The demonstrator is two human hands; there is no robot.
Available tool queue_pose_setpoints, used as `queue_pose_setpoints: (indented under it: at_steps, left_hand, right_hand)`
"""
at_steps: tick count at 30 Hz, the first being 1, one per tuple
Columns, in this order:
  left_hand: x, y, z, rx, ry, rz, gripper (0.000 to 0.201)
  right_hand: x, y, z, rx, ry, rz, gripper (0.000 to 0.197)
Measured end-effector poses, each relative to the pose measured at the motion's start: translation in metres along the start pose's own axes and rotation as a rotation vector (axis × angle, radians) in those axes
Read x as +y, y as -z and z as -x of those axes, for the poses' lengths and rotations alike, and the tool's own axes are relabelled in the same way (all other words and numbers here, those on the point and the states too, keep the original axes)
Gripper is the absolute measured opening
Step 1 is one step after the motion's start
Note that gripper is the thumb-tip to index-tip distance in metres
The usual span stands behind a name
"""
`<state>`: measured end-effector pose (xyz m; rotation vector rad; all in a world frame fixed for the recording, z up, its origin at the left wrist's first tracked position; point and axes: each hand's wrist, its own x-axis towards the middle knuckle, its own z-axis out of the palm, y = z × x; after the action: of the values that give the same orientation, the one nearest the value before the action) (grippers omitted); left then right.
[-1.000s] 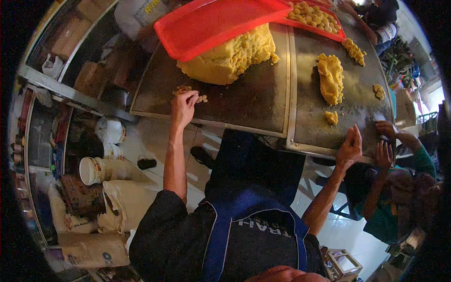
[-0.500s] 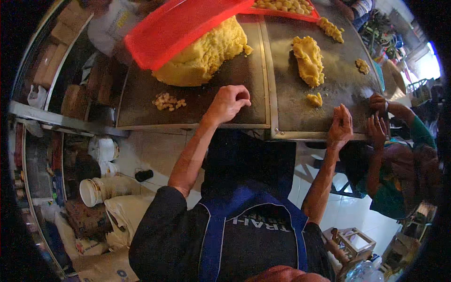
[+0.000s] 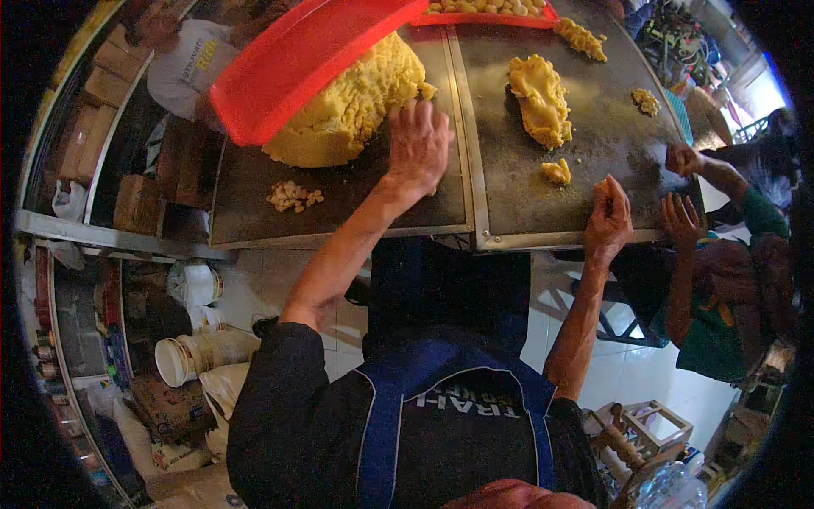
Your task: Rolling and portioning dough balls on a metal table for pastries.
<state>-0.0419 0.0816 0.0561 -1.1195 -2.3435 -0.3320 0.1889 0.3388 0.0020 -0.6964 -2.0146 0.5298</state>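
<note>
Over dough (image 3: 343, 127), red tray (image 3: 297, 72) (apparently touching)

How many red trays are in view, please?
2: one red tray partly covers the dough mound; the other tray, holding yellow balls, lies to its right. Both are cut by the top edge; others could be hidden.

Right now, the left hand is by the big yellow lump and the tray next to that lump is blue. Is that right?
Not quite: the tray is red, not blue, as the head view shows. The left hand is by the big yellow lump.
</note>
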Motion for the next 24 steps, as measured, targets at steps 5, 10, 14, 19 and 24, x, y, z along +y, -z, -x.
queue_pose_setpoints:
  at_steps: [5, 10, 14, 19, 24]
  left_hand:
    - [-0.009, -0.033, 0.011, 0.149, -0.052, 0.054, 0.020]
    - [0.000, -0.037, 0.014, 0.062, -0.378, -0.160, 0.021]
    - [-0.004, -0.038, 0.021, 0.111, -0.313, -0.057, 0.032]
    - [-0.010, -0.052, 0.021, 0.087, 0.001, 0.037, 0.027]
    - [-0.009, -0.055, 0.020, 0.085, -0.258, 0.032, 0.029]
  right_hand:
    - [-0.006, 0.005, -0.002, 0.008, 0.005, -0.015, 0.030]
    - [-0.009, 0.008, 0.000, -0.133, -0.284, -0.282, 0.034]
    - [0.002, 0.004, 0.001, -0.090, -0.262, -0.300, 0.034]
    - [-0.005, 0.003, -0.002, 0.007, -0.320, -0.431, 0.032]
    - [0.017, -0.007, 0.001, -0.008, -0.261, -0.345, 0.033]
